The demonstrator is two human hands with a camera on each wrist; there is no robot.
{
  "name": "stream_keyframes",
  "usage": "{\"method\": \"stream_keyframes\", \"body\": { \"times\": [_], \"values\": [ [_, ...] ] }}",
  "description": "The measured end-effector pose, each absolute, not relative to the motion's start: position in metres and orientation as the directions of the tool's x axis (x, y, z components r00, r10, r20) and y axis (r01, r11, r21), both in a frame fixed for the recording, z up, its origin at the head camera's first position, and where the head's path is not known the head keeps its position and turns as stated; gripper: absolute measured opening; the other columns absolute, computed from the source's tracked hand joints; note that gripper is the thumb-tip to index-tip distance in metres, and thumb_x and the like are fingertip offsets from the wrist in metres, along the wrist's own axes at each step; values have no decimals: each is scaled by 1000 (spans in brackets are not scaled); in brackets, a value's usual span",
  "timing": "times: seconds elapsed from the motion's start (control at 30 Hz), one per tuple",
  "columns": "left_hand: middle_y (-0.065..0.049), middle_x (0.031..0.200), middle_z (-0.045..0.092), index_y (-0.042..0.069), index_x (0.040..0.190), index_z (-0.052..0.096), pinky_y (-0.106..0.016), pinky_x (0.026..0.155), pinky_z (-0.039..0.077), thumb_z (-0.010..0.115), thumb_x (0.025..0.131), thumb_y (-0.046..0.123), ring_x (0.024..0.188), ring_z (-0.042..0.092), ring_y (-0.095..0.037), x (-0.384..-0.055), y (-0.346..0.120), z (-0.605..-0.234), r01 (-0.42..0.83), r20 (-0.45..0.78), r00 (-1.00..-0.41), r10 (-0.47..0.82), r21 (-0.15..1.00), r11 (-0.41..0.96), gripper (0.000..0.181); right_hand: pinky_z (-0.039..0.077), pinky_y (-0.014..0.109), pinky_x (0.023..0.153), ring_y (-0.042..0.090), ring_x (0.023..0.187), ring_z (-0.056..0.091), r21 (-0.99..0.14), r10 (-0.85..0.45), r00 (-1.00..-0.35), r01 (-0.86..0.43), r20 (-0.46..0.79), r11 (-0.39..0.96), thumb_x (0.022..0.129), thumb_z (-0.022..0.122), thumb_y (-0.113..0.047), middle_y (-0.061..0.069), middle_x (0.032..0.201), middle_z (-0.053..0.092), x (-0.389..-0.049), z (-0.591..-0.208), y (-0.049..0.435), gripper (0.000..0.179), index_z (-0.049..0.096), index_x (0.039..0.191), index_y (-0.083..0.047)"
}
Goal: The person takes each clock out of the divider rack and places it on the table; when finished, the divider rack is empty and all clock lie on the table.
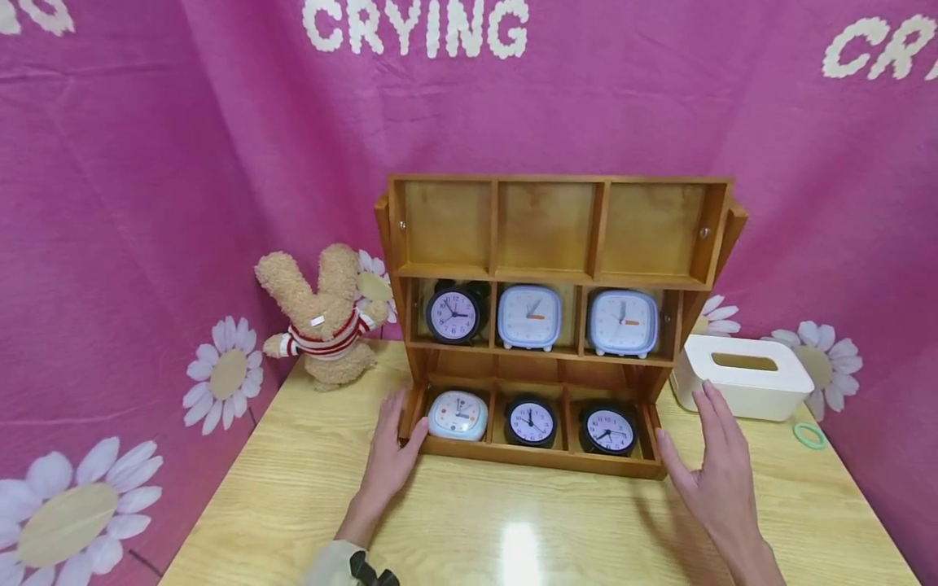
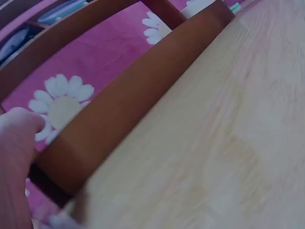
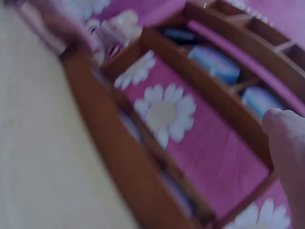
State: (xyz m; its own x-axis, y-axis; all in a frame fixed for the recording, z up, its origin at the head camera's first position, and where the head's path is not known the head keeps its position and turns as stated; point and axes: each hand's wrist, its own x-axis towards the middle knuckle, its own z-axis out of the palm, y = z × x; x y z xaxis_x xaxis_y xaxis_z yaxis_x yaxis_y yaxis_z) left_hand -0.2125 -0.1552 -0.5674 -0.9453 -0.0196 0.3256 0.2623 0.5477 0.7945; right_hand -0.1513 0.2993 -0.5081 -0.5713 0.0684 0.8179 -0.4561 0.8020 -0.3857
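Observation:
A three-tier wooden shelf [image 1: 538, 466] stands on the table with small clocks in its two lower tiers. At its lower left front corner is my left hand [image 1: 393, 456], fingers extended along the side and thumb near the front board [image 2: 119, 95]. Closest to that thumb sits a light blue clock [image 1: 458, 415]. My right hand [image 1: 721, 480] is held by the lower right corner, fingers straight and thumb tip near the shelf's end. A black round clock [image 1: 608, 430] lies in the compartment nearest it. Both hands hold nothing.
Behind the right hand is a white tissue box [image 1: 755, 391], with a green ring [image 1: 809, 436] at its front right. A plush rabbit [image 1: 326, 317] in a striped sweater sits left of the shelf. The table [image 1: 293, 488] backs onto a pink flowered cloth [image 1: 146, 203].

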Motion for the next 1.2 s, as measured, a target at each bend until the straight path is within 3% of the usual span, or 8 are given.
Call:
{"method": "stream_keyframes", "body": {
  "times": [0.1,0.17,0.33,0.47,0.63,0.73,0.93,1.2],
  "values": [
    [-25,167,31,-3,162,30,-59,123,25,71,100,29,154,27,-43,-218,-148,-574,232,294,-953,-78,867,440,81,29,28,123,41,143,47,-397,75,-517,-549,852,735,94,69,-53,27,151,52,-169,-483,287,80,54,147,5],
    [-23,165,35,-3,161,31,-56,123,29,75,98,26,152,33,-40,-220,-146,-578,208,268,-958,-106,897,390,82,29,26,123,39,144,46,-419,83,-519,-574,851,703,92,74,-47,26,152,52,-180,-469,281,79,53,148,5],
    [-21,159,46,1,159,41,-51,119,36,81,92,22,145,45,-36,-222,-148,-583,184,229,-966,-117,933,309,80,29,31,124,40,145,43,-483,93,-591,-548,801,683,83,84,-25,24,156,48,-204,-446,272,83,48,152,3],
    [-20,155,51,4,157,45,-49,115,41,83,90,19,138,52,-33,-224,-150,-583,193,228,-968,-108,945,264,78,29,43,125,42,147,39,-514,105,-635,-504,765,694,79,86,-15,25,159,44,-221,-436,267,92,41,156,3],
    [-22,152,53,2,156,45,-46,112,43,83,90,12,134,56,-34,-219,-148,-580,184,216,-969,-116,954,235,77,30,52,123,44,146,39,-520,117,-631,-505,767,689,78,86,-14,27,158,43,-233,-434,262,93,40,156,5],
    [-25,151,53,-2,155,45,-49,112,43,82,89,7,133,56,-38,-217,-146,-573,167,202,-971,-128,956,243,76,35,57,119,43,142,43,-554,121,-671,-481,731,679,78,88,-14,27,156,45,-237,-433,260,95,38,158,2],
    [-22,154,51,0,155,46,-51,115,40,83,89,10,138,53,-37,-222,-148,-579,193,227,-966,-126,952,238,77,40,65,112,45,136,47,-615,154,-760,-369,631,697,78,90,-23,28,151,46,-244,-429,253,103,31,161,-2],
    [-20,156,50,3,156,46,-49,114,43,84,89,17,138,52,-35,-218,-151,-581,163,194,-975,-109,957,239,79,42,66,109,48,131,49,-632,213,-796,-253,566,733,74,93,-34,31,148,47,-249,-425,244,114,28,161,-1]
  ]
}}
